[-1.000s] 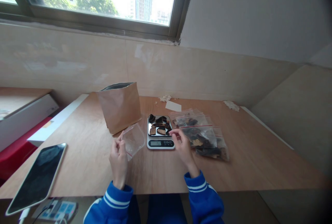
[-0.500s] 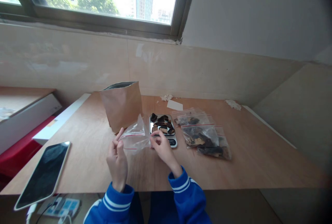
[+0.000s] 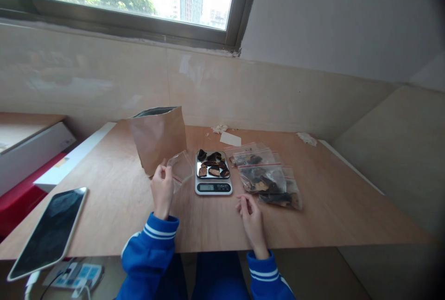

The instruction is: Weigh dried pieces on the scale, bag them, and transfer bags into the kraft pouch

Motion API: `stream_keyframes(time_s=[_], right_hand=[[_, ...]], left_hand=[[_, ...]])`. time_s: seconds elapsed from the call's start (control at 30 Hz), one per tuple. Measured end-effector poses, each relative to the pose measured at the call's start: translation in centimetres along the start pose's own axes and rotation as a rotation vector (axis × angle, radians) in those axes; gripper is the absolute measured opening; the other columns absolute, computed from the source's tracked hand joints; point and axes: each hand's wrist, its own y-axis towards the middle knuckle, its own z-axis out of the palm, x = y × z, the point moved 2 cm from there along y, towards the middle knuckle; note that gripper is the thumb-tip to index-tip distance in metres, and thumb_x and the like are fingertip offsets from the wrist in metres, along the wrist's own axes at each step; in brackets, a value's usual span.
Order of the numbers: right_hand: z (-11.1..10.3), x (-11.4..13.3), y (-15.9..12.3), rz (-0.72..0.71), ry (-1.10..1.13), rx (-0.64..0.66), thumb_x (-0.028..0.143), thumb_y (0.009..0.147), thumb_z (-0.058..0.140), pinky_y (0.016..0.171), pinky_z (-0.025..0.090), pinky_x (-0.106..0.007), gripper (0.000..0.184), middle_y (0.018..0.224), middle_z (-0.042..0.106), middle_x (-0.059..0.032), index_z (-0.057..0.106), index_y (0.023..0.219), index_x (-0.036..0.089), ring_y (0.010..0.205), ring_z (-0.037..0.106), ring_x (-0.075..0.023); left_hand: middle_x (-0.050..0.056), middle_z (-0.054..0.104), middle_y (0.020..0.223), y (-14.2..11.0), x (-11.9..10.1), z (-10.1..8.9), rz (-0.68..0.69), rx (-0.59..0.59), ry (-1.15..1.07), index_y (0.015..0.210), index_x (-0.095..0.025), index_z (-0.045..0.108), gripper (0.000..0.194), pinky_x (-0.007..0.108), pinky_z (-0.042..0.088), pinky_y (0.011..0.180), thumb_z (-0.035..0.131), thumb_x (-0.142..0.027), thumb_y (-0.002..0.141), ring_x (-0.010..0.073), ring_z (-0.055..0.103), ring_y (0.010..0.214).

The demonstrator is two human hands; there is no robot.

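Plastic bag (image 3: 181, 166) pinched in left fingers (image 3: 168, 174); scale readout (image 3: 206, 188) blurred; right fingers (image 3: 244, 205) curled, grip unclear.

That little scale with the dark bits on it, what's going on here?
A person in blue sleeves holds a clear plastic zip bag in the fingers of the left hand, with no pieces visible inside. Beside it, dark brown, irregular pieces lie on a small white-and-black digital scale; its reading is too small to make out. The right hand, loosely curled, is near clear plastic bags of dark pieces. An open brown paper pouch stands behind the left hand.
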Motion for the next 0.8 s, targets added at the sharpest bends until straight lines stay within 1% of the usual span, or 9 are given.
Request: stream_keyframes(time_s=[0.07,0.17,0.27,0.4,0.53,0.6,0.67,0.73,0.8], right_hand=[[0.0,-0.1,-0.2,0.009,-0.005,0.003,0.062,0.089,0.046,0.056,0.042,-0.029,0.045,0.064,0.057,-0.0015,0.064,0.091,0.021,0.058,0.053,-0.0186],[0.0,0.0,0.0,0.013,-0.011,0.001,0.061,0.088,0.046,0.057,0.043,-0.03,0.044,0.067,0.059,-0.003,0.064,0.089,0.02,0.06,0.054,-0.019],[0.0,0.2,0.1,-0.01,-0.011,-0.04,0.056,0.09,0.047,0.061,0.047,-0.031,0.04,0.078,0.065,-0.0064,0.064,0.089,0.02,0.065,0.057,-0.0194],[0.2,1.1,0.8,-0.123,-0.066,-0.078,0.044,0.09,0.049,0.069,0.052,-0.033,0.031,0.101,0.064,-0.0112,0.064,0.099,0.019,0.08,0.06,-0.0209],[0.8,2.9,3.0,-0.282,-0.162,0.041,0.037,0.092,0.046,0.081,0.054,-0.036,0.032,0.117,0.056,-0.0127,0.062,0.114,0.021,0.101,0.059,-0.0227],[1.4,3.7,4.4,-0.368,-0.228,0.106,0.036,0.093,0.045,0.095,0.05,-0.041,0.035,0.125,0.053,-0.0119,0.058,0.123,0.024,0.118,0.053,-0.0242],[2.3,4.2,5.9,-0.424,-0.327,0.171,0.038,0.093,0.046,0.107,0.041,-0.045,0.04,0.134,0.048,-0.0112,0.052,0.131,0.026,0.13,0.045,-0.0254],[3.4,4.2,7.0,-0.44,-0.432,0.219,0.042,0.092,0.048,0.112,0.034,-0.049,0.047,0.143,0.041,-0.0118,0.046,0.137,0.027,0.136,0.038,-0.0275],[4.5,4.0,7.8,-0.446,-0.514,0.234,0.045,0.091,0.051,0.113,0.032,-0.051,0.053,0.147,0.035,-0.0132,0.043,0.14,0.026,0.139,0.034,-0.0301]], left_hand=[[0.01,0.064,0.129,-0.1,0.3,0.5,0.017,-0.023,-0.023,0.062,-0.022,0.041,0.027,0.037,0.037,0.102,0.051,-0.036,0.083,0.0261,0.054,0.124],[0.009,0.061,0.132,-0.6,0.6,0.7,0.103,-0.05,-0.105,0.064,-0.022,0.039,0.028,0.035,0.04,0.1,0.049,-0.036,0.085,0.0234,0.058,0.118],[0.01,0.061,0.133,-1.0,0.9,0.7,0.191,-0.051,-0.209,0.065,-0.022,0.037,0.027,0.034,0.041,0.101,0.049,-0.033,0.086,0.022,0.058,0.12],[0.011,0.062,0.131,-1.2,1.6,0.9,0.246,-0.063,-0.263,0.065,-0.022,0.037,0.029,0.035,0.042,0.101,0.05,-0.034,0.087,0.022,0.058,0.12],[0.011,0.065,0.128,-1.4,2.3,1.1,0.267,-0.06,-0.235,0.064,-0.022,0.037,0.031,0.035,0.048,0.091,0.051,-0.037,0.088,0.0219,0.064,0.109],[0.01,0.065,0.127,-1.5,2.4,1.1,0.285,-0.073,-0.201,0.064,-0.022,0.038,0.031,0.034,0.051,0.085,0.05,-0.037,0.088,0.0218,0.065,0.104],[0.01,0.066,0.126,-1.7,2.4,1.1,0.303,-0.094,-0.157,0.063,-0.022,0.039,0.031,0.033,0.052,0.078,0.049,-0.038,0.087,0.0211,0.067,0.097],[0.011,0.066,0.125,-1.7,2.4,1.0,0.323,-0.108,-0.118,0.063,-0.022,0.041,0.031,0.032,0.053,0.071,0.048,-0.039,0.088,0.0198,0.067,0.09],[0.011,0.066,0.125,-1.7,2.5,1.0,0.339,-0.118,-0.094,0.064,-0.022,0.043,0.031,0.03,0.052,0.064,0.047,-0.04,0.088,0.0183,0.067,0.083]])
